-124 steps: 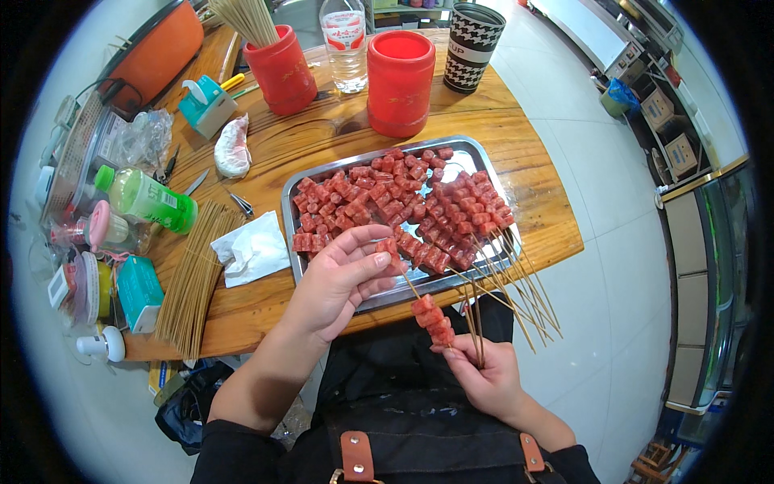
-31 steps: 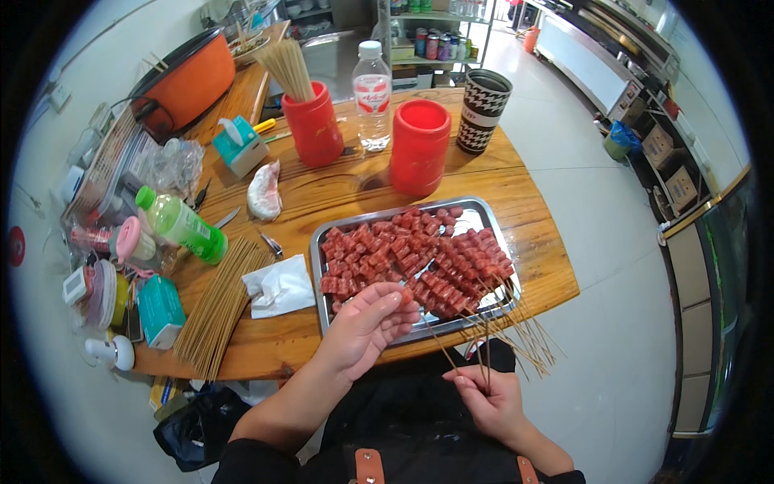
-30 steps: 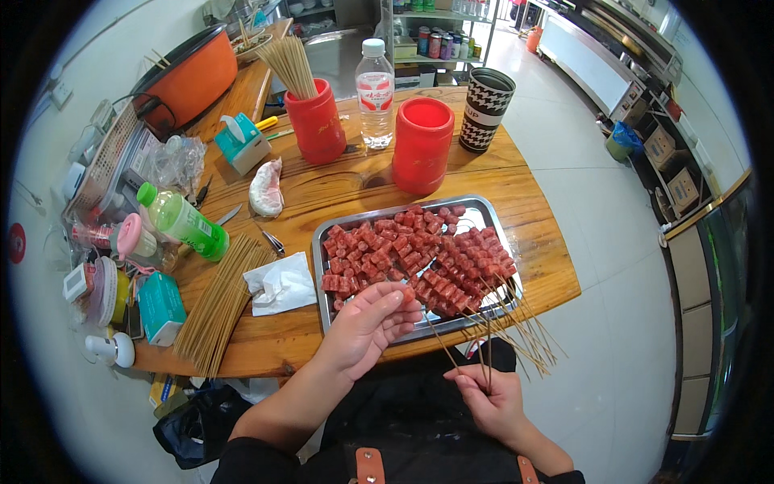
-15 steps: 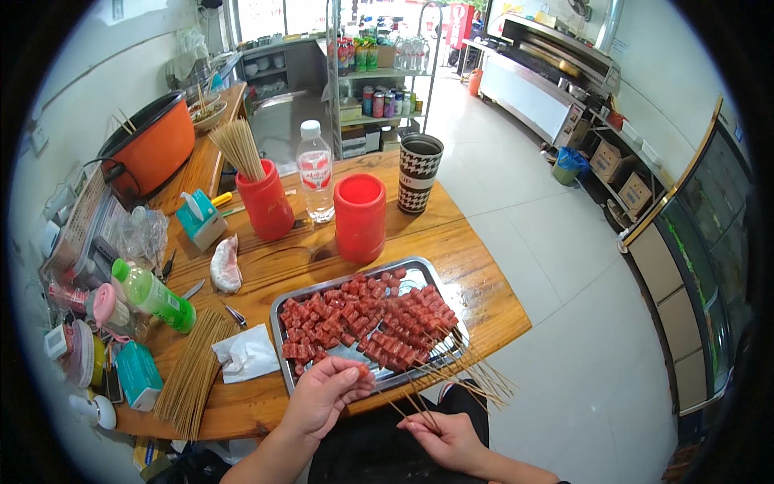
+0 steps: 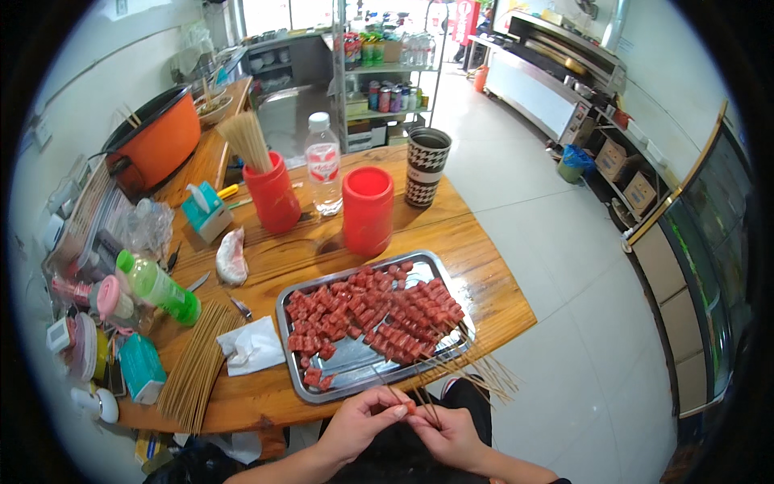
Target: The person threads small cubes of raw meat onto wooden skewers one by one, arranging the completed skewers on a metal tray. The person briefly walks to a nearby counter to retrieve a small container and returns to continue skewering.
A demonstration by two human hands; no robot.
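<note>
A metal tray (image 5: 347,385) on the wooden table (image 5: 492,290) holds loose red meat cubes (image 5: 326,310) on its left and finished meat skewers (image 5: 419,323) on its right, their sticks poking over the table edge. Below the tray's front rim, my left hand (image 5: 359,419) pinches a small meat piece (image 5: 409,407) at its fingertips. My right hand (image 5: 451,436) holds a thin bamboo skewer (image 5: 427,403) upright beside it. Both hands touch at the fingertips.
A pile of bare bamboo sticks (image 5: 197,363) and a white tissue (image 5: 251,347) lie left of the tray. Behind stand two red cups (image 5: 367,211), a water bottle (image 5: 324,173), a patterned cup (image 5: 425,165), a green bottle (image 5: 157,286) and an orange cooker (image 5: 157,145).
My left hand has left the tray with a meat piece and come down to meet my right hand below the table edge. The camera has tilted up, showing more of the room.
</note>
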